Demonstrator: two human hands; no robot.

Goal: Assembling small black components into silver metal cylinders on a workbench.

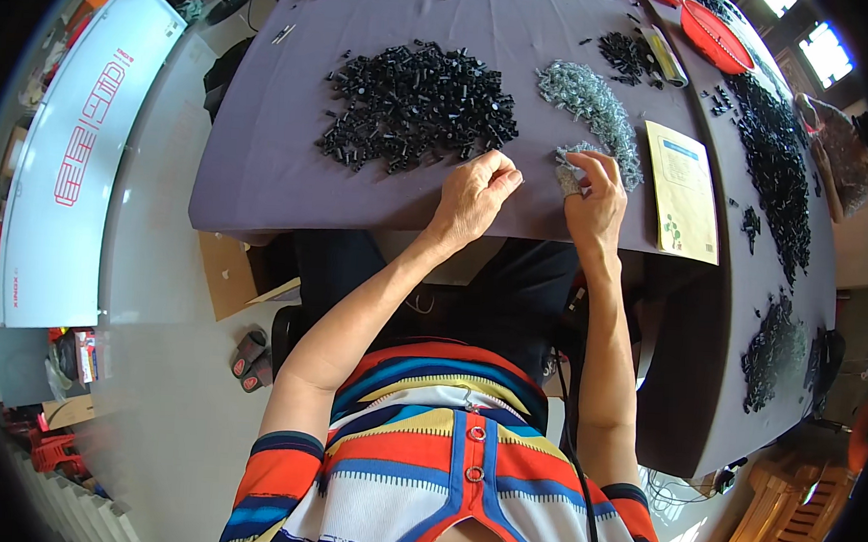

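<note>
Just beyond the left hand point(475, 195), the black pieces point(418, 103) lie in a broad loose pile on the grey-purple tablecloth point(268, 154), near edge close to the knuckles; beyond the right hand point(597, 196), the clear pieces point(592, 101) sit in a curved heap, near end right by the curled fingers; left grip looks drawn in, thumb up against the forefinger, but from my end I cannot tell whether a piece is pinched there; right grip is half curled, and I cannot tell whether its fingertips meet or hold anything; right of the right hand, a yellow packet point(682, 191) lies flat, apart from the fingers; farther out past that hand, a smaller black heap point(630, 57), then a red tray point(718, 36); handling, my guess: both kinds very light, stiff, smooth enough to slip or roll; the clear ones perhaps more brittle, so I'd go gentle; best hold is one piece at a time from the pile's loose edge nearest the grip, thumb and forefinger across its sides, pinching lightly so it doesn't skid off.
</note>
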